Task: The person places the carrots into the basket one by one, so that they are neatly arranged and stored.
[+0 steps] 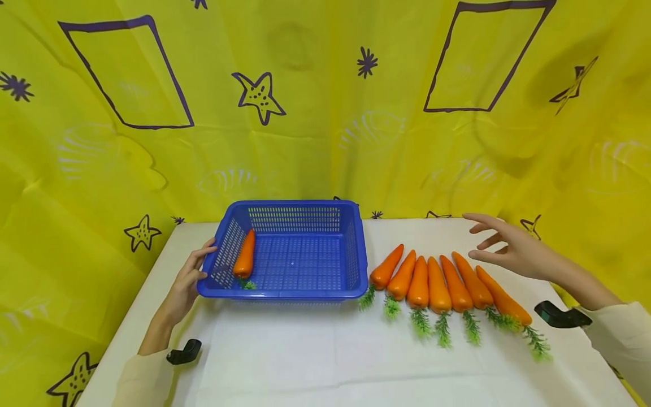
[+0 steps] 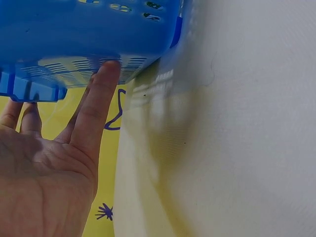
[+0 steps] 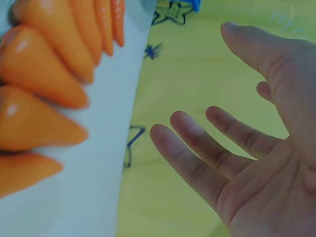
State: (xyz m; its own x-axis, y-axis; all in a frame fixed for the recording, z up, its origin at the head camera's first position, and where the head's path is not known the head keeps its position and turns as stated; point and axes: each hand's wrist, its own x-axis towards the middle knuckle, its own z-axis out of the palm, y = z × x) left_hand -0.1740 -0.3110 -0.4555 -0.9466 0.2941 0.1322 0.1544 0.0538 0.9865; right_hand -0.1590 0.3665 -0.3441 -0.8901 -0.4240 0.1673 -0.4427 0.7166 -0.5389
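Note:
A blue plastic basket [image 1: 300,294] stands on the table, with one orange carrot [image 1: 245,257] inside along its left wall. My left hand [image 1: 184,282] touches the basket's left rim. In the left wrist view, one nearly straight finger [image 2: 96,108] reaches the slotted wall under the rim; other fingertips are hidden behind the rim. My right hand [image 1: 513,249] hovers above the table's right side, beyond the carrots, fingers spread and holding nothing. Several carrots [image 1: 419,285] with green tops lie side by side to the basket's right. The rightmost carrot [image 1: 502,294] is nearest that hand.
A white cloth covers the table [image 1: 325,356]. Behind it and along both sides hangs a yellow curtain [image 1: 315,158] with purple stars and outlines. Black bands show on both wrists, the left band [image 1: 184,352] and the right band [image 1: 561,315].

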